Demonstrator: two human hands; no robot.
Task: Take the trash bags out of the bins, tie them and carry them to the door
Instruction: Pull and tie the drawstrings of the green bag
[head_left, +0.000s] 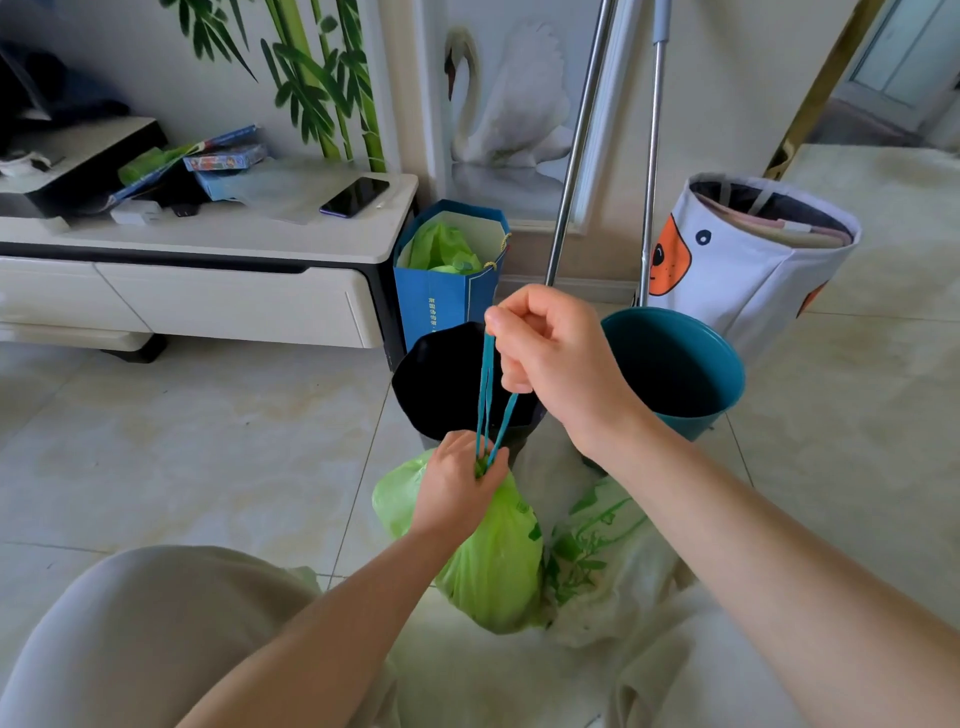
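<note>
A full light-green trash bag (493, 566) hangs low in front of me, above the tiled floor. My left hand (457, 483) pinches its gathered neck. My right hand (550, 353) is higher up, fingers closed on the teal drawstring (488, 400), which runs taut down to the bag's neck. Behind the hands stand two bins: a black one (441, 379) and a teal one (680, 364), both showing dark insides. A white bag with green leaf print (597, 551) lies on the floor to the right of the green bag.
A blue paper bag (441, 301) with green plastic inside stands by the white TV cabinet (208, 280), which carries a phone (353, 196) and books. Two metal mop poles (571, 156) lean on the wall. A white fabric basket (748, 265) stands at the right.
</note>
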